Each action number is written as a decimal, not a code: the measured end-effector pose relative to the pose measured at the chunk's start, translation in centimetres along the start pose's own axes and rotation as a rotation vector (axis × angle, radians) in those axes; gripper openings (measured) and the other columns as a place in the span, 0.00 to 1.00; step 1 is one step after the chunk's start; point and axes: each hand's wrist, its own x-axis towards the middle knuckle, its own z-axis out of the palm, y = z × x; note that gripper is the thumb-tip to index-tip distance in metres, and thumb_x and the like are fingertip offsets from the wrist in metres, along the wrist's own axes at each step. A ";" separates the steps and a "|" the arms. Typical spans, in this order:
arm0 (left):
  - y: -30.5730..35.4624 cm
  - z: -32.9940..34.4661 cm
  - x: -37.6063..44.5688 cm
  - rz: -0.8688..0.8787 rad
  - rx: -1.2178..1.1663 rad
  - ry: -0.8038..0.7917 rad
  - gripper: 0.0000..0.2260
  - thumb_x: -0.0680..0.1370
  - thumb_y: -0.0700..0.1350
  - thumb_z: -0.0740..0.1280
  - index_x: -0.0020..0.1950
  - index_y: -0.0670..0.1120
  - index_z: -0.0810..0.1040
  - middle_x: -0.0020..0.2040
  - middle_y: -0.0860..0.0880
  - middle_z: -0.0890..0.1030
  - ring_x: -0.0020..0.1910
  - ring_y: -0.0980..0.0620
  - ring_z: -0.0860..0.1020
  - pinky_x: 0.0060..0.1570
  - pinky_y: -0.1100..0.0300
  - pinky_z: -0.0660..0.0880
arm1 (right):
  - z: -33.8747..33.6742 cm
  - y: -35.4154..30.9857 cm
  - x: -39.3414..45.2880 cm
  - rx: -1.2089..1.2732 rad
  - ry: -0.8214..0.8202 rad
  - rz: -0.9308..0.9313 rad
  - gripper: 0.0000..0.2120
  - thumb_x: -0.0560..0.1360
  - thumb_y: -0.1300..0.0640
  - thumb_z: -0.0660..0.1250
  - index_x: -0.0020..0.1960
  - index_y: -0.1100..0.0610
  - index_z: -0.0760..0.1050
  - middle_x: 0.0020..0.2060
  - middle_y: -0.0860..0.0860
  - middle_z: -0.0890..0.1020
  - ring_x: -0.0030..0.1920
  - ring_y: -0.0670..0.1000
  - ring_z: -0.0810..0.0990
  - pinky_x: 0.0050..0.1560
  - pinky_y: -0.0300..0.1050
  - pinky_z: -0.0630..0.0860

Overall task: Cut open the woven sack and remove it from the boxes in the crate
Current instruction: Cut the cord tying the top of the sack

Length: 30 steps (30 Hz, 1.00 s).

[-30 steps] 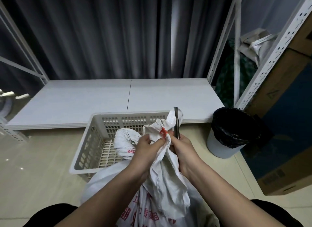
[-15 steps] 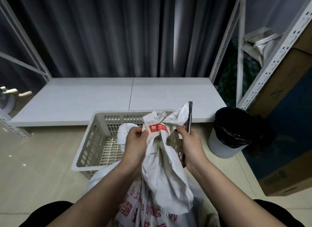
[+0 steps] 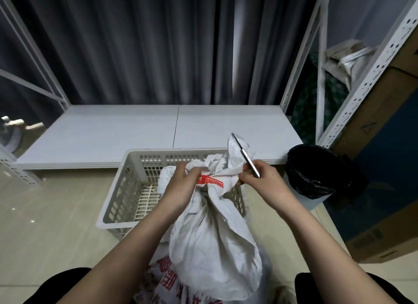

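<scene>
My left hand (image 3: 183, 186) grips the tied neck of the woven sack (image 3: 214, 240), above the crate (image 3: 135, 190). My right hand (image 3: 260, 179) holds a blade (image 3: 245, 158) and pinches sack cloth. A slip could nick my left fingers.

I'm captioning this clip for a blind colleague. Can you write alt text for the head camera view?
Seen from above, a person's left hand grips the bunched neck of a white woven sack at its red tag, while the right hand holds a blade beside it. The sack sits in a perforated plastic crate on the floor, with a black-lined bin to the right.
</scene>
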 end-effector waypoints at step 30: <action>-1.3 1.1 -1.5 0.309 0.417 0.287 0.16 0.80 0.58 0.56 0.54 0.45 0.68 0.38 0.46 0.78 0.40 0.43 0.78 0.42 0.48 0.75 | 3.7 0.2 -1.5 0.375 0.009 0.136 0.17 0.69 0.56 0.75 0.46 0.60 0.68 0.34 0.51 0.77 0.29 0.39 0.77 0.33 0.32 0.72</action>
